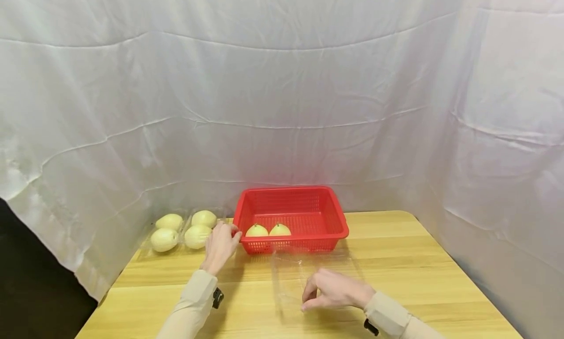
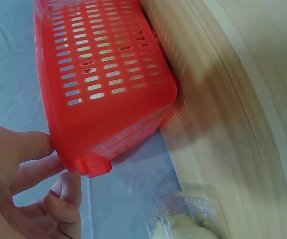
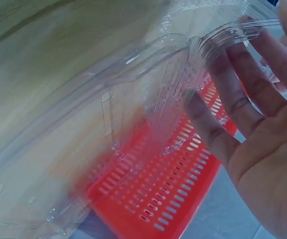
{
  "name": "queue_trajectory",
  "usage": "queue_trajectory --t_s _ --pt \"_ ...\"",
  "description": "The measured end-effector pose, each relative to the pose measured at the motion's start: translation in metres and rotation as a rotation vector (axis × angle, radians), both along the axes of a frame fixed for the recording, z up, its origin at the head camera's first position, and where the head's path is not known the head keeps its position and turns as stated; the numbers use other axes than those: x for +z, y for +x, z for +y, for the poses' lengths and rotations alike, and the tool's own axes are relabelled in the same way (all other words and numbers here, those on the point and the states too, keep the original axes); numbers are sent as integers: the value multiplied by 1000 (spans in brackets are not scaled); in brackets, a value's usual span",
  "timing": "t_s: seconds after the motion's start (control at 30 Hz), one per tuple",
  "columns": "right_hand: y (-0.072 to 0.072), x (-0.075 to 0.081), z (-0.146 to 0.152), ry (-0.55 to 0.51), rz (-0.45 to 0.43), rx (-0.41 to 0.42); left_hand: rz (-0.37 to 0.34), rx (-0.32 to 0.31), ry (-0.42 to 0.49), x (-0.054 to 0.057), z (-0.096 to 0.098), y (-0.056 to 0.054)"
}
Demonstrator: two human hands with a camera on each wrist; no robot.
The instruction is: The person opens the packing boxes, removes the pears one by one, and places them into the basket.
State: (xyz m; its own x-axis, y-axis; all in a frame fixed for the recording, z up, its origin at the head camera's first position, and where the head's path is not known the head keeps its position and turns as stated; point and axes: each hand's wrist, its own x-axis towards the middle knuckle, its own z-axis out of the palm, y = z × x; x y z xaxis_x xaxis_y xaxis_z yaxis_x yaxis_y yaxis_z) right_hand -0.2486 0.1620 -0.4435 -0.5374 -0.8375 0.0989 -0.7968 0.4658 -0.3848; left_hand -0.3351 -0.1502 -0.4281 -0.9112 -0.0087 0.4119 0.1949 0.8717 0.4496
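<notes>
My left hand (image 1: 221, 245) is at the front left corner of a red plastic basket (image 1: 288, 190), its thumb and fingers gripping the rim, as the left wrist view shows up close. Two pale yellow pears (image 1: 257, 230) with dark stems sit inside along the basket's front wall. In front of the basket is a clear plastic clamshell box (image 3: 83, 82) with nothing inside. My right hand (image 1: 332, 288) holds its rim. In the right wrist view the fingers (image 3: 255, 82) show behind the transparent edge, the thumb at the upper right.
Left of the basket stand clear plastic boxes (image 2: 171, 201) with several pale yellow pears (image 1: 164, 239) in them, close to my left hand. A wooden table (image 1: 396, 260) carries everything. White cloth (image 1: 282, 94) hangs behind and at both sides.
</notes>
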Motion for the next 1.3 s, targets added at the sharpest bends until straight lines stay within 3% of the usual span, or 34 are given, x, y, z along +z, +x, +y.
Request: queue_trajectory --t_s 0.4,0.6,0.8,0.97,1.2,1.3 --pt "8 16 29 101 -32 -6 1 7 -11 0 2 -1" --pt "9 24 49 182 -107 -131 18 -1 -25 0 3 -1" --pt "10 28 61 229 -134 -191 13 2 -20 0 4 -1" --pt "14 31 72 253 -206 -286 8 -1 0 0 5 0" --pt "12 35 92 272 -225 -346 3 -2 7 1 5 0" --pt "11 37 102 288 -241 -425 2 -3 8 1 5 0"
